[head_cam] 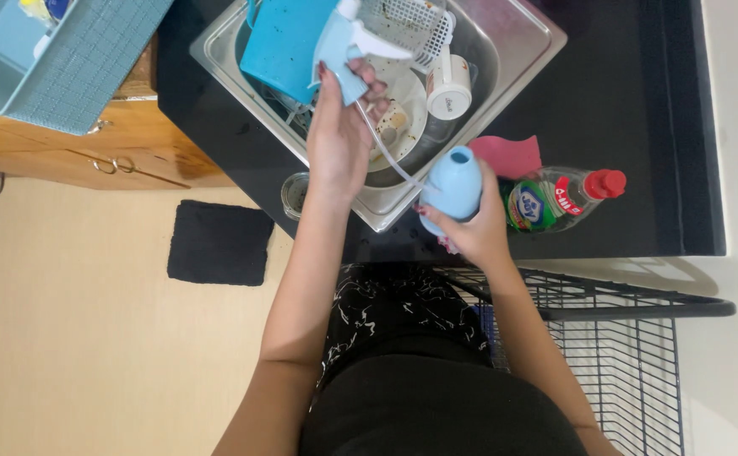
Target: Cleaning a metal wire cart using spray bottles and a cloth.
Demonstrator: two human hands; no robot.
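Note:
My left hand (339, 127) holds a light blue and white spray head (348, 42) lifted over the steel sink (521, 51). Its clear dip tube (390, 160) trails down toward the mouth of a light blue spray bottle (453, 186). My right hand (470, 232) grips that bottle at the sink's front edge, over the black counter. The head is off the bottle, with only the tube's end near the opening.
The sink holds a blue cutting board (284, 38), a white basket (407, 21), a white mug (449, 84) and a plate (403, 118). A pink sponge (508, 156) and green dish soap bottle (559, 198) lie on the counter. A wire rack (631, 355) stands at right; a black mat (219, 242) lies on the floor.

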